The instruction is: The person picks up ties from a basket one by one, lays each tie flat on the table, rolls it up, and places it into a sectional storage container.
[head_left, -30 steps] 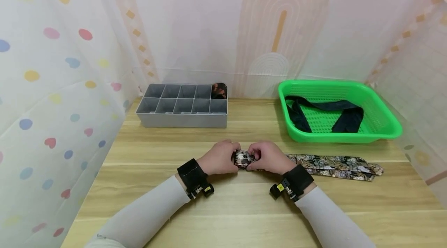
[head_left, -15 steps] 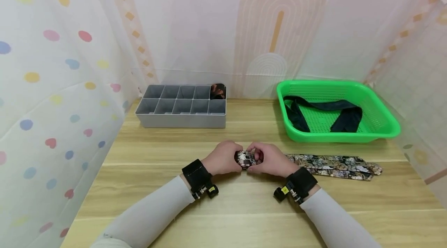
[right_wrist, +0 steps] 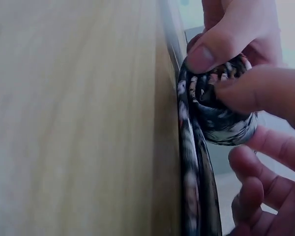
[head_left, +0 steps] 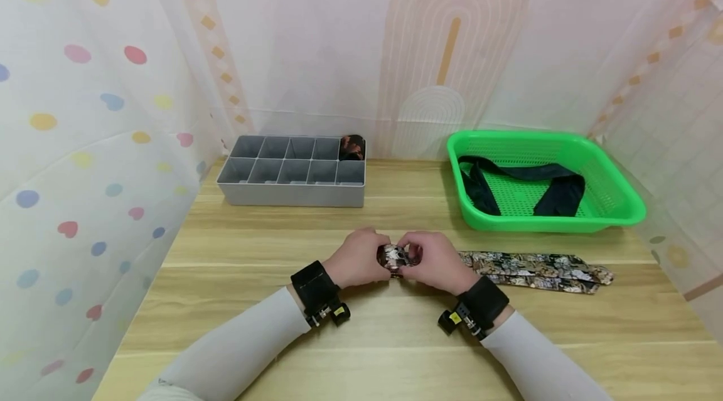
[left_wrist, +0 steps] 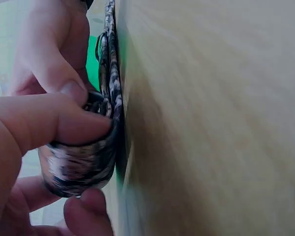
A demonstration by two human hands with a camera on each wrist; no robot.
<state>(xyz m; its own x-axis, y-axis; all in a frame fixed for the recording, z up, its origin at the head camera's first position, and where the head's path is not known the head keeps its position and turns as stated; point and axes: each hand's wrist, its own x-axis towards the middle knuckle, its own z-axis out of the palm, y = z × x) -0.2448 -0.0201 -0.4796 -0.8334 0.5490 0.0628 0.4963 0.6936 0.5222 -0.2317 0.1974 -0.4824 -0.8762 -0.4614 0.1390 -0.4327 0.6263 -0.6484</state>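
Pinched the roll [head_left: 393,256] of the tie [head_left: 522,265] between thumb and fingers, with left hand [head_left: 358,256] and right hand [head_left: 439,262] alike, left of the basket [head_left: 553,223] and nearer. Trailed flat along the basket's front. Seemed light, soft, apt to unwind; called for holding round the roll's sides.

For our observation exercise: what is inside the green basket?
A dark strip of cloth lies bent inside the green basket. What lies directly beneath the cloth is covered and cannot be seen.
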